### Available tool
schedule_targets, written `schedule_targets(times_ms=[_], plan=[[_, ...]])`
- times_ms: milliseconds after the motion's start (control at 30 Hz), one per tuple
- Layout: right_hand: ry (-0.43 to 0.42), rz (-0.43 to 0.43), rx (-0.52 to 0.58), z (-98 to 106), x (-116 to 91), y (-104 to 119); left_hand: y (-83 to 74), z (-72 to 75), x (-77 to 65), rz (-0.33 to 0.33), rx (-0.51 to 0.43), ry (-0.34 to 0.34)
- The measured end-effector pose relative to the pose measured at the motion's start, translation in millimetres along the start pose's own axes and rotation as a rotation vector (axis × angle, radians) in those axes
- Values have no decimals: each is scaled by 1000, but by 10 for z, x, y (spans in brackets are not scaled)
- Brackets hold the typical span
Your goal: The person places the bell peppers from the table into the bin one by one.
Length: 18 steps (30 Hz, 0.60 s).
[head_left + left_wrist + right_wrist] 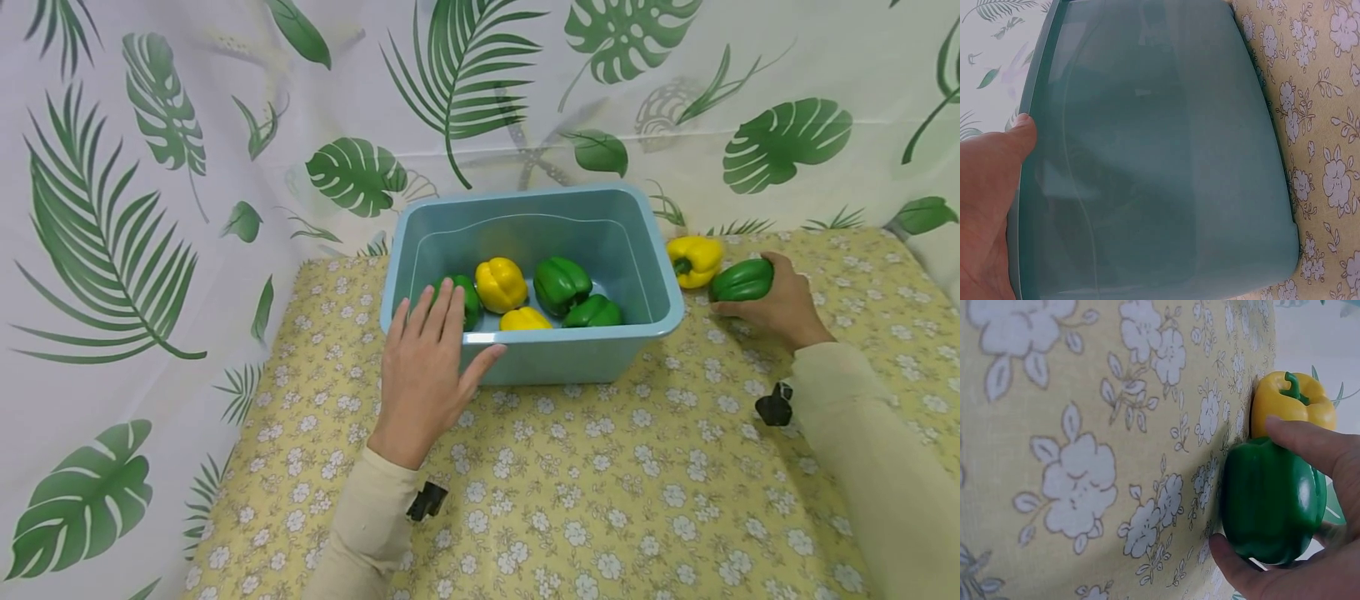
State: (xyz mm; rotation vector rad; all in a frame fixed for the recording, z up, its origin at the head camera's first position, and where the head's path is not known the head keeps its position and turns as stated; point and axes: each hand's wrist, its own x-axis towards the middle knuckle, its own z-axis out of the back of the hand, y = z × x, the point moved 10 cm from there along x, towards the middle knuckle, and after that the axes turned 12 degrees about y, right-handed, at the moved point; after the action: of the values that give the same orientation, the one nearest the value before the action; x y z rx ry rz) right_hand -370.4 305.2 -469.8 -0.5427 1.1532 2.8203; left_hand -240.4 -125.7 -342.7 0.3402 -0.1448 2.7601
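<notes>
My right hand (787, 304) holds a green bell pepper (742, 281) on the tablecloth, right of a light blue plastic bin (555, 358). In the right wrist view, thumb and fingers lie around opposite sides of this green bell pepper (1272, 500). Just beyond it lies a yellow bell pepper (696, 261), beside the bin's right wall. My left hand (423, 375) rests on the bin's near rim, its fingers straight and reaching over the edge. The left wrist view shows its thumb against the rim of the bin (1147, 150).
Inside the bin are several bell peppers, among them a yellow one (501, 285) and a green one (562, 286). The near wall partly hides some. A yellow floral tablecloth (540, 492) covers the table. Behind hangs a white leaf-print cloth (247, 83).
</notes>
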Motion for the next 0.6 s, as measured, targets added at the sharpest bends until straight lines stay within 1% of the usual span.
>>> schedule_targets(times_ms=[333,600], plan=[[-4,27,45,-4,-35,44,-12,12,1,2,6,-3],[4,27,61,-15,-76,22,-4,-7,9,11,3,17]])
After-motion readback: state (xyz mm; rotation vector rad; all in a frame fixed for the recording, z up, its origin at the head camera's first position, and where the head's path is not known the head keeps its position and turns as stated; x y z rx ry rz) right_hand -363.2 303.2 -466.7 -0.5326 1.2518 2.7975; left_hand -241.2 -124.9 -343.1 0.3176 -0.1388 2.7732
